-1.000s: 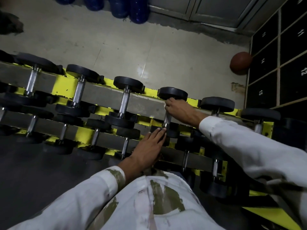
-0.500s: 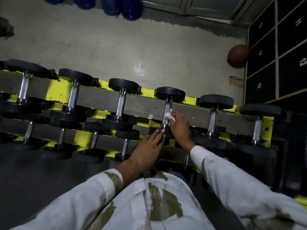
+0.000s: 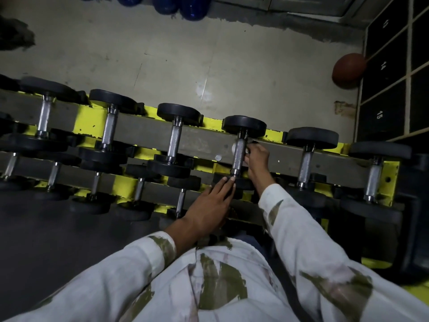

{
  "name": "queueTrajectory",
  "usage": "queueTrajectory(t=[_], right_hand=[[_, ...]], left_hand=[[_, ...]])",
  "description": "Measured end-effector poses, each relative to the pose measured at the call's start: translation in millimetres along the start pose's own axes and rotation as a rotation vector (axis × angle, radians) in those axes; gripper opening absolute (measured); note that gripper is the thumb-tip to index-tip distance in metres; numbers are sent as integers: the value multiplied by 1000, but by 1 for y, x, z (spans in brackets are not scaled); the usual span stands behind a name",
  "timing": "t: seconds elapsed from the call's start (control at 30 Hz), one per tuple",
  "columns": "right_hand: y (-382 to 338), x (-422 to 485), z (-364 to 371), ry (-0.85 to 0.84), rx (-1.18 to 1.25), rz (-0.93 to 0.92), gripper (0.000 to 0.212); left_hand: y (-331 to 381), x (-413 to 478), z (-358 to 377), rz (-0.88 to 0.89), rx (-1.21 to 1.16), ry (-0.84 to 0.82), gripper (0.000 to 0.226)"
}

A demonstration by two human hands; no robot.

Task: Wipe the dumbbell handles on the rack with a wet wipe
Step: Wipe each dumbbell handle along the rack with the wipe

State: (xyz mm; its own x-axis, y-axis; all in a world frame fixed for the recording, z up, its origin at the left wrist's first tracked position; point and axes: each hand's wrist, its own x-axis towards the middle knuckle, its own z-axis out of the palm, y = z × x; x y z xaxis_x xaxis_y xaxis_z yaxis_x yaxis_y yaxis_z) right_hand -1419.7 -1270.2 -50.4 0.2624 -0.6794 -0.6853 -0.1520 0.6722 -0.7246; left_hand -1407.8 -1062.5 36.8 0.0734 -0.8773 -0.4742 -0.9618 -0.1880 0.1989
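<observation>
A yellow and grey rack [image 3: 204, 140] holds two rows of black dumbbells with chrome handles. My right hand [image 3: 257, 159] holds a white wet wipe [image 3: 234, 148] wrapped behind the chrome handle [image 3: 239, 156] of the fourth dumbbell in the upper row; only a bit of wipe shows on either side of the bar. My left hand [image 3: 209, 205] rests with straight fingers on that dumbbell's near black weight [image 3: 241, 182], fingertips just below the handle's lower end.
More dumbbells stand left [image 3: 175, 140] and right [image 3: 306, 161] of the one being wiped, and a lower row [image 3: 139, 194] sits nearer me. A brown ball [image 3: 348, 70] lies by black numbered lockers [image 3: 392, 73] at right. Blue bottles [image 3: 185, 8] stand at the far wall.
My right hand went from the handle's top down near its lower end, and is now back up at mid-handle with the wipe. My left hand stayed on the near weight.
</observation>
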Motion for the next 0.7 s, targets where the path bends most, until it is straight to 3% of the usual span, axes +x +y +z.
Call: queueTrajectory(t=[0.1, 0.23, 0.4, 0.6, 0.7], right_hand=[[14, -7, -17, 68, -212, -147, 17], [7, -9, -19, 114, -310, -250, 12], [-25, -9, 3, 248, -650, -556, 14], [10, -34, -32, -135, -1214, -1073, 19], [-15, -16, -29, -197, -1440, -1235, 24]], left_hand=[[2, -1, 2, -9, -9, -2, 86], [3, 0, 4, -14, 5, 7, 84], [5, 2, 7, -27, 0, 15, 84], [8, 2, 10, -37, -4, 33, 82], [9, 3, 11, -39, 12, 27, 82]])
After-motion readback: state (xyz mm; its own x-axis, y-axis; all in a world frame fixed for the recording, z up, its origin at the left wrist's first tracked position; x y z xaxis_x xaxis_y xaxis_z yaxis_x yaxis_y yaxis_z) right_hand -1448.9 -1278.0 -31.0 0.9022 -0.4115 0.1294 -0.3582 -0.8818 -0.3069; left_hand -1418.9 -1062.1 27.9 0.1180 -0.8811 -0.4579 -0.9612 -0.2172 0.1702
